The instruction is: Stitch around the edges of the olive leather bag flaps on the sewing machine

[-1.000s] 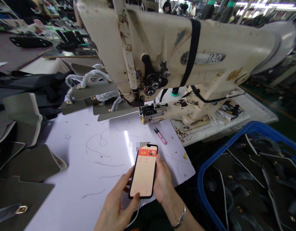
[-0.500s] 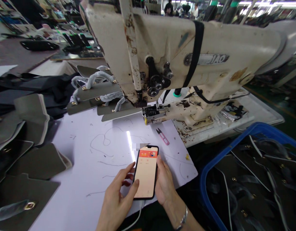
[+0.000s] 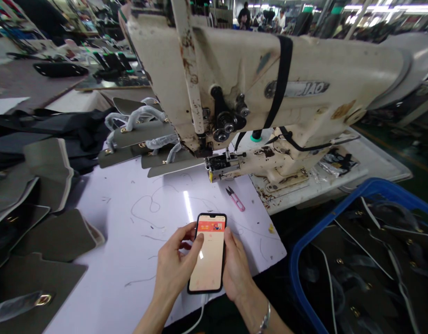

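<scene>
A black-edged phone (image 3: 211,260) with a lit, pale orange screen is held between both hands over the white table board (image 3: 119,232). My left hand (image 3: 176,260) grips its left side, the thumb over the upper left of the screen. Along the right edge, my right hand (image 3: 237,266) supports the phone, with a silver bracelet on the wrist. From the phone's lower end a white cable (image 3: 201,315) runs down. Pink thread snips (image 3: 236,199) lie on the board just beyond the phone.
A sewing machine (image 3: 248,83) stands ahead, its arm reaching right. Grey bag pieces with wrapped handles (image 3: 140,134) lie behind the board, more grey panels (image 3: 50,236) at left. A blue basket (image 3: 293,269) of bag pieces is at right. People (image 3: 244,16) are far off.
My left thumb has moved up the screen, from its lower left to its upper left. The phone has shifted slightly left and down, and the icons under its banner differ.
</scene>
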A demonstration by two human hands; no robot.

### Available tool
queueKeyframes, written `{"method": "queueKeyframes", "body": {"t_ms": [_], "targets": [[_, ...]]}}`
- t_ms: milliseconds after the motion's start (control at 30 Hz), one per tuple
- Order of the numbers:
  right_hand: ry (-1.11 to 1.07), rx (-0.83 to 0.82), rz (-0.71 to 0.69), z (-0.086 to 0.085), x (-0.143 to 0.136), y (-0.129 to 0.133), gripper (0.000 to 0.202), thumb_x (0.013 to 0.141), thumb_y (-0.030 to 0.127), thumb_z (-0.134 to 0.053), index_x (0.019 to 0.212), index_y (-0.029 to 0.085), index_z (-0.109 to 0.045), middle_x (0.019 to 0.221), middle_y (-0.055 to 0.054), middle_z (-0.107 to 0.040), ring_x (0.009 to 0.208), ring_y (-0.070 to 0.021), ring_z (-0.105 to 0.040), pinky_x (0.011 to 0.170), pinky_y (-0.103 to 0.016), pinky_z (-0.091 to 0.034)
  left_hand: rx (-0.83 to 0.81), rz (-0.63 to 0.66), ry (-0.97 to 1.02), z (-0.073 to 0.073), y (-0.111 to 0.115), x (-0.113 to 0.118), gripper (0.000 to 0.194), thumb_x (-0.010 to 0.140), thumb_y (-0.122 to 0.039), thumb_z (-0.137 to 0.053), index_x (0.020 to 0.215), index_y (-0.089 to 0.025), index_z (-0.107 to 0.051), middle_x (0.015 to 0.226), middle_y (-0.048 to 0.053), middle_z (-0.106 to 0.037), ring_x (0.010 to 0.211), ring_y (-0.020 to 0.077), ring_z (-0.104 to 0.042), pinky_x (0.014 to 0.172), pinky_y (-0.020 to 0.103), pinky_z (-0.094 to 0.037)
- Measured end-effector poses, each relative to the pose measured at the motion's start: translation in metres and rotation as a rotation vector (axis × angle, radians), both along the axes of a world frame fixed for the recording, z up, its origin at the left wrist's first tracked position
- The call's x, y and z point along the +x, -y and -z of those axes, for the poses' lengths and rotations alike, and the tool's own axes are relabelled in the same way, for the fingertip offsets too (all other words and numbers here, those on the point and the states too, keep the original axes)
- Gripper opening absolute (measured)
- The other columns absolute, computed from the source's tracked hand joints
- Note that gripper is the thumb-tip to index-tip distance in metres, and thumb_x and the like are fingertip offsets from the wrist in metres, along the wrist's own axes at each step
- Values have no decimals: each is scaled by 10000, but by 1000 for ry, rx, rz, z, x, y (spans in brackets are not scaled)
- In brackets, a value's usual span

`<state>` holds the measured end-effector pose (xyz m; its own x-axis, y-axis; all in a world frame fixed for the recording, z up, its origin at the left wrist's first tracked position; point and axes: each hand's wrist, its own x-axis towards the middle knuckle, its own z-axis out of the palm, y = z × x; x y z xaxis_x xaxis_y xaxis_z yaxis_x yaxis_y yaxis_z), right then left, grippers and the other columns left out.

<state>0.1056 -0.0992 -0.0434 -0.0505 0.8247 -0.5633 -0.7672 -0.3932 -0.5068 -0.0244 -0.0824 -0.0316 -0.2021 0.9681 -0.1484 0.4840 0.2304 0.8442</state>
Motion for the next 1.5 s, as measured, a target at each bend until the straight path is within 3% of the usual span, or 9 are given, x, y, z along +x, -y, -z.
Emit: {"method": "queueKeyframes", "body": {"t_ms": [67, 233, 500, 667, 967, 1267, 1500], "targets": [[-6, 8, -6, 0, 1, 0, 571, 868, 610, -651, 1078, 82, -706, 988, -154, -748, 878, -255, -720, 806, -354, -576, -16, -21, 4, 1, -2, -1, 480, 825, -560, -624, 1143, -202, -656, 938, 38, -695, 786, 189, -623, 605, 281, -465], [14, 5, 14, -3, 3, -2, 536, 854, 598, -678, 1047, 99, -715, 982, -134, -752, 859, -237, -722, 800, -329, -577, -58, -35, 192, -2, 2, -4, 468, 867, -570, -576, 1161, -218, -672, 1050, 35, -715, 935, 208, -619, 834, 310, -475], [-8, -10, 10, -1, 2, -2, 528, 866, 582, -669, 1073, 96, -700, 994, -143, -749, 860, -241, -726, 787, -334, -584, -98, -38, 269, -4, 12, -3, 527, 882, -591, -535, 1192, -186, -667, 1080, 47, -697, 969, 217, -594, 824, 283, -479], [-11, -11, 28, 1, 2, -1, 518, 849, 578, -692, 1062, 106, -695, 996, -141, -750, 892, -246, -725, 795, -335, -584, -122, -32, 239, 1, 16, -3, 543, 853, -596, -571, 1202, -189, -655, 1134, 60, -703, 979, 228, -619, 854, 304, -495], [-19, -49, 26, -2, 3, -1, 561, 787, 608, -735, 1038, 109, -699, 987, -148, -751, 895, -262, -725, 750, -338, -592, -84, 21, 172, 6, 18, 1, 488, 830, -548, -634, 1176, -204, -631, 1032, 49, -696, 874, 207, -638, 771, 317, -514], [-29, -33, 29, 0, 3, 0, 528, 827, 589, -706, 1062, 116, -689, 1000, -141, -749, 896, -258, -723, 749, -338, -590, -70, 8, 116, 8, 18, 5, 473, 837, -542, -628, 1168, -205, -633, 1030, 54, -709, 864, 210, -643, 752, 317, -519], [-11, -45, 42, 1, 4, -1, 536, 804, 595, -727, 1035, 113, -692, 966, -131, -751, 892, -259, -720, 770, -346, -587, -115, -41, 244, 7, 20, -2, 473, 843, -545, -626, 1163, -198, -645, 1174, 66, -696, 1072, 247, -623, 830, 302, -500]]}}
